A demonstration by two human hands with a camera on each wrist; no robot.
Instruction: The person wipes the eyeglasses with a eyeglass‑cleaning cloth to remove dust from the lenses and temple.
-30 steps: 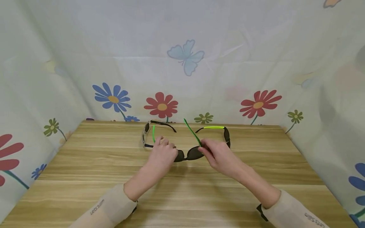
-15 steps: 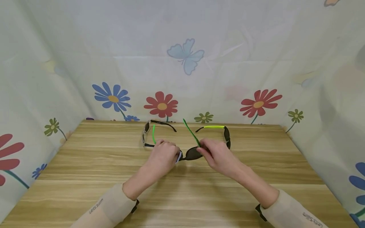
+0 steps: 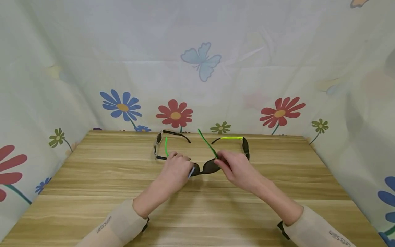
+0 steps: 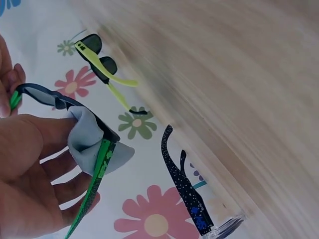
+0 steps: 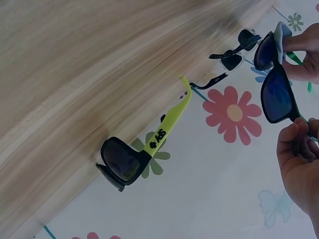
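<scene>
Dark-lensed sunglasses (image 3: 211,166) with green temples are held above the table, lenses toward the person. My right hand (image 3: 239,169) pinches them at the hinge of one green temple (image 3: 207,143). At the other end, my left hand (image 3: 176,171) pinches a grey-blue cloth (image 4: 89,134) over a lens, as the left wrist view shows. In the right wrist view the cloth (image 5: 283,36) folds over the edge of the upper lens, while the lower lens (image 5: 276,95) is uncovered. The left hand's fingers spread behind the other green temple (image 4: 99,164).
Clear-framed sunglasses with black speckled temples (image 3: 177,133) lie at the back left of the wooden table (image 3: 123,185). Black sunglasses with yellow temples (image 3: 231,138) lie at the back right, partly behind my right hand. A flowered curtain (image 3: 148,79) rises behind the table.
My left hand has shifted slightly over the lens, and the edge of the cloth now shows beside it. The green-templed sunglasses moved a little left, then back right. The other two pairs stayed put.
</scene>
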